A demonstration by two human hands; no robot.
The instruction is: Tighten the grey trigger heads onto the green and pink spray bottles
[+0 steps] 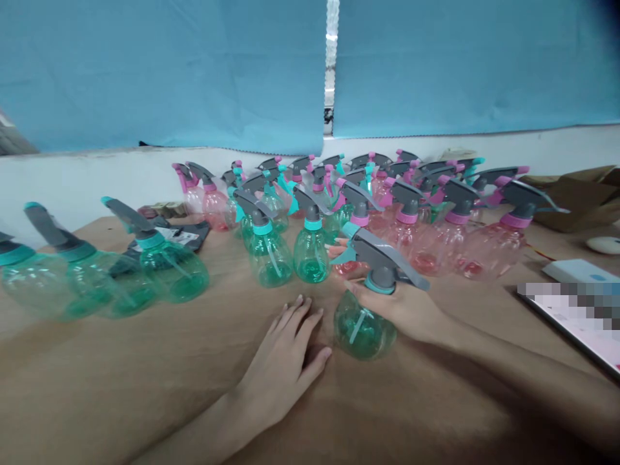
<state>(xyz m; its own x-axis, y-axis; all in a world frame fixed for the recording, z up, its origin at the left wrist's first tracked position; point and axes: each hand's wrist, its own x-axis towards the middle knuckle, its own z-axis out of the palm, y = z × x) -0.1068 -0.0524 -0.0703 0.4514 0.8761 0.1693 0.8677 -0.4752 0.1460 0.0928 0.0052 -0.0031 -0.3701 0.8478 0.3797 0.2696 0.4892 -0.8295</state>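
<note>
My right hand [407,310] is closed around the neck of a green spray bottle [361,329] with a grey trigger head, which stands tilted on the brown table [145,374]. My left hand [285,361] lies flat on the table just left of that bottle, fingers stretched out and holding nothing. Behind them stand two more green bottles [310,248].
Several green spray bottles [165,258] stand at the left, and several pink ones [460,239] fill the back right. A white wall ledge [97,174] and blue curtain close the back. A tablet-like device [576,310], a small white object [603,245] and brown paper [581,194] lie at right.
</note>
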